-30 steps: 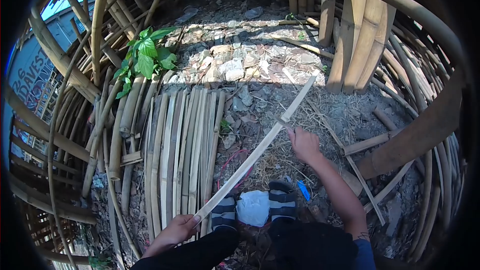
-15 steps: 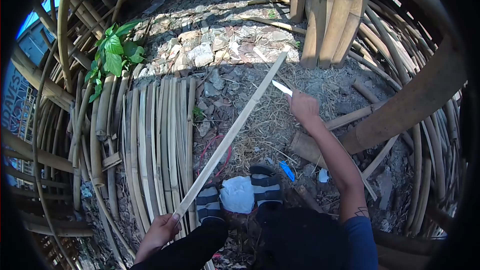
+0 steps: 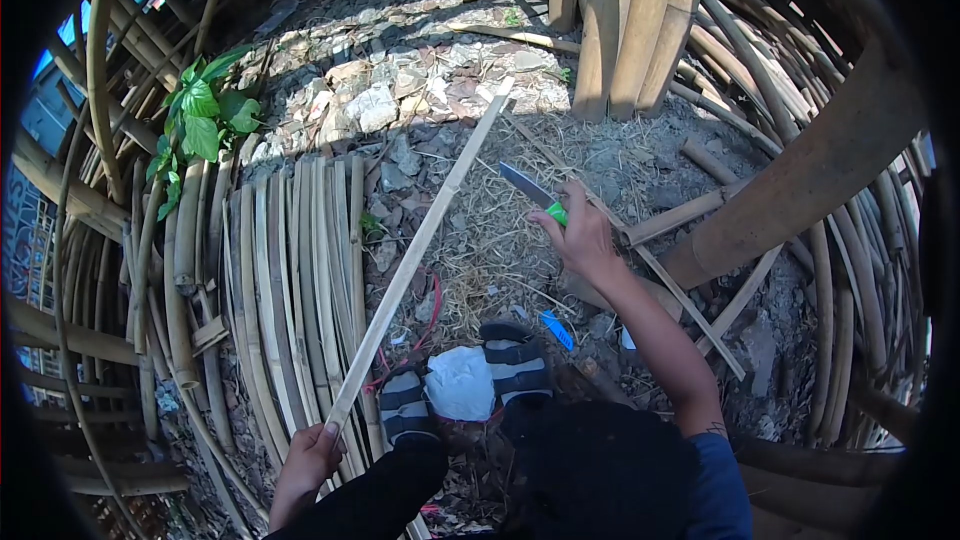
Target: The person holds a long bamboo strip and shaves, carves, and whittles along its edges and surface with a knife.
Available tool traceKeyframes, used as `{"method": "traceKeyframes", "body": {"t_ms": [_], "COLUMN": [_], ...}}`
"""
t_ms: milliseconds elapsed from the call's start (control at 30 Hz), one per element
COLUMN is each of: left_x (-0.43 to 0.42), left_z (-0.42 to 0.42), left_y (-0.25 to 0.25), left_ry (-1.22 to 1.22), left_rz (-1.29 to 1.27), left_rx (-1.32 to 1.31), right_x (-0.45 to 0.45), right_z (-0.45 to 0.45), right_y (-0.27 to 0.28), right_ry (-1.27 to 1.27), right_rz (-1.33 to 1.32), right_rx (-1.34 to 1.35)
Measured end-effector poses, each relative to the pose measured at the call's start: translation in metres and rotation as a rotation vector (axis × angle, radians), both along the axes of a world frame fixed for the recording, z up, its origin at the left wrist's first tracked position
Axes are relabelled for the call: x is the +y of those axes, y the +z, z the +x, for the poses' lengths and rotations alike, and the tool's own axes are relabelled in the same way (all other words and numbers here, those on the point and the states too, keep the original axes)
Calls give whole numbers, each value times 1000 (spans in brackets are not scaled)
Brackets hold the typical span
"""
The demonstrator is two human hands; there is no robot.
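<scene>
My left hand (image 3: pixel 312 458) is closed around the near end of a long, flat bamboo strip (image 3: pixel 420 245), which slants up and away to the right over the ground. My right hand (image 3: pixel 580 230) grips a knife by its green handle (image 3: pixel 557 213). The knife blade (image 3: pixel 525 184) points up and to the left, a short distance to the right of the strip and apart from it. To the left lies a row of similar bamboo strips (image 3: pixel 300 290) side by side.
Between my sandalled feet (image 3: pixel 518 365) sits a white bundle (image 3: pixel 460 383). A blue plastic piece (image 3: pixel 557 330) lies nearby. Thick bamboo poles (image 3: pixel 640 30) stand at the back right; a large pole (image 3: pixel 800 180) slants across the right. A leafy plant (image 3: pixel 205 115) grows at the left.
The view has shifted, so the scene sits farther left. My right hand has turned, showing the knife's dark blade and green handle. The strip is still in my left hand.
</scene>
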State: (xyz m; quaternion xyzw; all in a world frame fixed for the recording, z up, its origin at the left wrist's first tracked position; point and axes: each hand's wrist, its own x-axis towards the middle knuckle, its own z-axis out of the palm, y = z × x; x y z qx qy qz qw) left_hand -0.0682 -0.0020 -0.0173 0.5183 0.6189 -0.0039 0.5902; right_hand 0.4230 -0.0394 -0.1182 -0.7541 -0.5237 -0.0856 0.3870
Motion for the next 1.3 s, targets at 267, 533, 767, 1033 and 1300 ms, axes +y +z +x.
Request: {"method": "traceKeyframes", "body": {"t_ms": [267, 533, 767, 1033, 1300], "left_x": [-2, -4, -4, -5, -6], "left_z": [5, 12, 15, 16, 18], "left_y": [0, 5, 9, 16, 20], "left_ry": [0, -16, -38, -71, -104], "left_rz": [-4, -22, -35, -15, 14], "left_rx": [-24, -26, -39, -19, -11], "right_x": [-3, 61, 78, 62, 72], "right_z": [-22, -5, -14, -27, -32], "right_y": [3, -38, -42, -20, -49], "right_ry": [100, -17, -24, -55, -15], "right_rz": [-68, -97, -203, -242, -102], "right_rx": [562, 739, 676, 384, 400]}}
